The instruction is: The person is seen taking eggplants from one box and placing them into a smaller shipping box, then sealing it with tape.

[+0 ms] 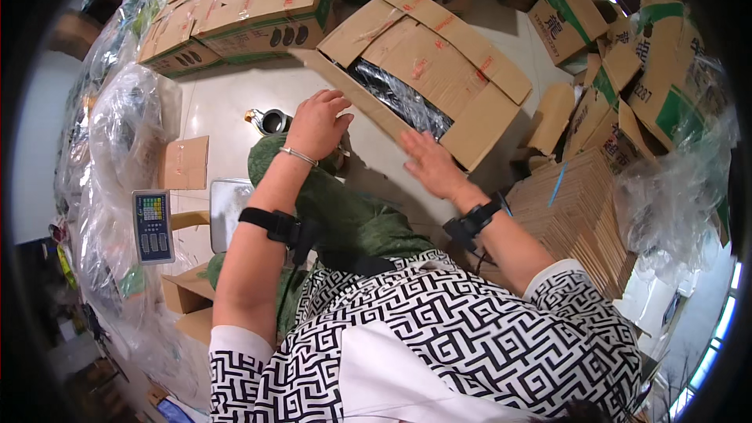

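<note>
A cardboard carton [429,64] stands on the floor before me, with red-printed tape along its top flaps. Its near flap [364,100] sticks outward, and through the gap shows dark content under clear plastic film [399,94]. My left hand [320,123] is beside the left part of this flap, fingers bent and thumb apart, holding nothing. Slightly blurred, my right hand [432,164] is spread at the flap's right end; whether it touches the cardboard I cannot tell. What seems a tape dispenser [273,122] sits on the floor beyond my left knee.
Taped cartons [258,12] form a row at the far left. A platform scale [229,211] with its keypad display [154,226] stands left, near plastic-wrapped goods [126,111]. Flattened cardboard [570,211] is stacked at right, below a heap of opened cartons [611,82].
</note>
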Demonstrator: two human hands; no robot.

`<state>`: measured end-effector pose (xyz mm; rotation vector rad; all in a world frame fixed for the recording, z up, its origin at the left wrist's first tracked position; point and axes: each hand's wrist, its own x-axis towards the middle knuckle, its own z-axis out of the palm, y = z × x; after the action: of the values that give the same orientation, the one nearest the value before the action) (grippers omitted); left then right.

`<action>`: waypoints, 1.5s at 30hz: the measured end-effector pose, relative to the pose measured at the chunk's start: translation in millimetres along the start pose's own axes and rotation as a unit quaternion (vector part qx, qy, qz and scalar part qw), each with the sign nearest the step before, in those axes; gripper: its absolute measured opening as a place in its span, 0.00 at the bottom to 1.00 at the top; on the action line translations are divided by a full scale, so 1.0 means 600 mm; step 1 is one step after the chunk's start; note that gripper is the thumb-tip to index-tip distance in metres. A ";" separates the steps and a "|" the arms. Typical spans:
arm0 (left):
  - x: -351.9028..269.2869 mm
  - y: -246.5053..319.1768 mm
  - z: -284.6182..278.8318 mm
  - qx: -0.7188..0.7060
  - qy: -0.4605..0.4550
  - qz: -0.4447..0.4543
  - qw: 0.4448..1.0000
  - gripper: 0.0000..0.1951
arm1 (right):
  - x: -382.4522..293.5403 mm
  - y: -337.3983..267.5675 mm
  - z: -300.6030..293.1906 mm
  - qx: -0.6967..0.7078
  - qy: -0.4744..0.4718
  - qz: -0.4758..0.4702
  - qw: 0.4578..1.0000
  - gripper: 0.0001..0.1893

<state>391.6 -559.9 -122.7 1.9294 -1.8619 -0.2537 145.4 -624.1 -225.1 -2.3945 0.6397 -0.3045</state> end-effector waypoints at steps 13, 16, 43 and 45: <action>0.128 -0.180 -0.039 0.147 -0.163 -0.045 0.974 0.30 | -0.025 0.053 0.079 -0.378 -0.181 -0.126 0.899 0.23; 0.160 -0.192 0.012 0.188 -0.202 -0.065 0.959 0.42 | -0.018 0.094 0.070 -0.120 -0.248 -0.149 0.950 0.18; 0.263 -0.249 0.140 -0.027 0.046 -0.077 0.996 0.21 | 0.256 0.318 -0.282 -0.421 0.205 0.162 0.868 0.25; 0.286 -0.264 0.128 -0.106 0.114 -0.148 0.977 0.13 | 0.252 0.301 -0.281 -0.492 0.201 0.129 0.837 0.24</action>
<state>514.3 -744.1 -229.9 1.9869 -1.3438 -0.2958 146.7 -912.5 -200.3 -3.1607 1.6176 -0.4359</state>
